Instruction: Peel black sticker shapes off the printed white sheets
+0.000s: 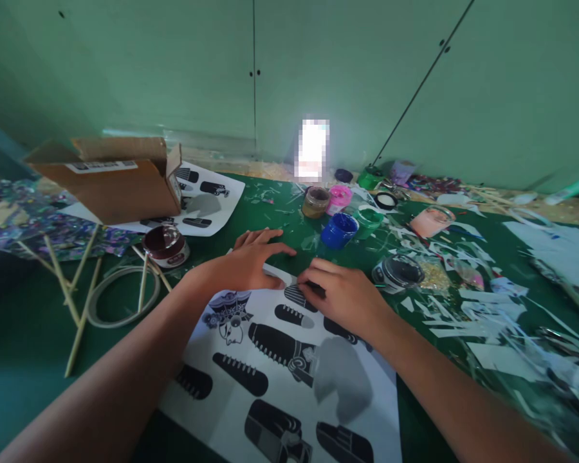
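Note:
A white sheet (289,386) printed with black and grey shapes lies on the green table in front of me. My left hand (251,260) rests flat on its far edge, fingers stretched out, pressing the paper down. My right hand (340,292) is closed in a pinch at the same edge, gripping a thin dark tool whose tip touches the paper. What the tool is, I cannot make out.
Open paint pots stand beyond the hands: blue (339,230), green (369,218), pink (340,196), brown (315,201). A dark red jar (165,245), wooden sticks (72,289) and a cardboard box (110,177) are at left. Paper scraps (468,308) litter the right side.

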`<state>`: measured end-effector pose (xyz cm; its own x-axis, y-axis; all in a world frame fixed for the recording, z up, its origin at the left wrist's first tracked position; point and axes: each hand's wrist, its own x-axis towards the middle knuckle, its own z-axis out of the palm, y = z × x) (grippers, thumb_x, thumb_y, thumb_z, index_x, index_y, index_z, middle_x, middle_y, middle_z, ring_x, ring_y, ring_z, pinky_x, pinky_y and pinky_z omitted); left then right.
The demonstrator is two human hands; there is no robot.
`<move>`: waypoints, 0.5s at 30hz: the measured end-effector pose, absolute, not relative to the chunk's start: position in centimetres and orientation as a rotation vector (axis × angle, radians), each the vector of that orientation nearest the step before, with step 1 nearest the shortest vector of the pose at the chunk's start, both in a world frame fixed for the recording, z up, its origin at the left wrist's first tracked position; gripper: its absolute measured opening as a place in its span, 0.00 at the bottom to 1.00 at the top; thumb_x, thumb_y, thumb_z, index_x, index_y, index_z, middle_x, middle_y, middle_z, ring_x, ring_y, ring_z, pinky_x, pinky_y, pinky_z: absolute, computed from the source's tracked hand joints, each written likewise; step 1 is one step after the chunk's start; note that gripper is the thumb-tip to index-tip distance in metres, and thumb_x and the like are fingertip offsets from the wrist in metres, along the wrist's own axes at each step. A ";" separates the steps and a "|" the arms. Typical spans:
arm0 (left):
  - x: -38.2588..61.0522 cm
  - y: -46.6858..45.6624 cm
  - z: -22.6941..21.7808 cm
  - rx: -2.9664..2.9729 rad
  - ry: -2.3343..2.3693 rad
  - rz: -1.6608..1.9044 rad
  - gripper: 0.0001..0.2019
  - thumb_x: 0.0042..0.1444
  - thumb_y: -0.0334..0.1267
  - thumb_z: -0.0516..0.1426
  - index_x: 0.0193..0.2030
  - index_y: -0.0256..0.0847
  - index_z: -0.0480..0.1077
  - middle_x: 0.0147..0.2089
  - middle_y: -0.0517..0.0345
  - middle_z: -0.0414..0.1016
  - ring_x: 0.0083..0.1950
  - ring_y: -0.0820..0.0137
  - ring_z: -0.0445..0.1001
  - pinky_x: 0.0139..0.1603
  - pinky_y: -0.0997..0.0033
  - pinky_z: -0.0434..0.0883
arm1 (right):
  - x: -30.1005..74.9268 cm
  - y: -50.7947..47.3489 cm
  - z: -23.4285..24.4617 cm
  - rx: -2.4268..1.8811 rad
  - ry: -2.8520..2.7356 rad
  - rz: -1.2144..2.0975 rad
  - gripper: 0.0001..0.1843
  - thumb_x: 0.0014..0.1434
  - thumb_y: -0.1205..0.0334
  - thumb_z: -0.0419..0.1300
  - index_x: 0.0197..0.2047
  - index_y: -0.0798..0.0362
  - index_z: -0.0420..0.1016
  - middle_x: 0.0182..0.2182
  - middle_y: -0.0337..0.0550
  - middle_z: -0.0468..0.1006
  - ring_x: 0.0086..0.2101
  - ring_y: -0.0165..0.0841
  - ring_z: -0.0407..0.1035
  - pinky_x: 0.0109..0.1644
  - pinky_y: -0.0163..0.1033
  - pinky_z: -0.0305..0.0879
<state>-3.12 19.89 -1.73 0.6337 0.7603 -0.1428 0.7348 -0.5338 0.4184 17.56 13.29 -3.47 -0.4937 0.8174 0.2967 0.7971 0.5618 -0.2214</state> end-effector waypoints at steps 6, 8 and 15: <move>-3.3 20.1 -2.2 2.430 1.150 0.115 0.29 0.48 0.47 0.63 0.59 0.55 0.64 0.72 0.55 0.44 0.71 0.47 0.40 0.66 0.39 0.41 | 17.6 13.4 -3.4 -1.311 -2.449 0.077 0.14 0.64 0.60 0.49 0.37 0.50 0.76 0.32 0.40 0.74 0.24 0.26 0.65 0.24 0.35 0.50; -3.3 20.2 -2.3 2.434 1.146 0.119 0.29 0.48 0.47 0.63 0.59 0.54 0.65 0.72 0.55 0.45 0.71 0.47 0.41 0.66 0.39 0.41 | 17.6 13.4 -3.4 -1.314 -2.459 0.064 0.14 0.64 0.60 0.49 0.37 0.50 0.76 0.32 0.40 0.74 0.25 0.26 0.65 0.24 0.35 0.50; -3.0 19.9 -1.8 2.424 1.186 0.062 0.30 0.49 0.46 0.62 0.60 0.55 0.64 0.72 0.55 0.44 0.72 0.49 0.40 0.67 0.42 0.40 | 17.5 13.3 -3.2 -1.364 -2.486 0.071 0.13 0.64 0.60 0.50 0.39 0.48 0.77 0.32 0.39 0.72 0.24 0.25 0.62 0.24 0.34 0.48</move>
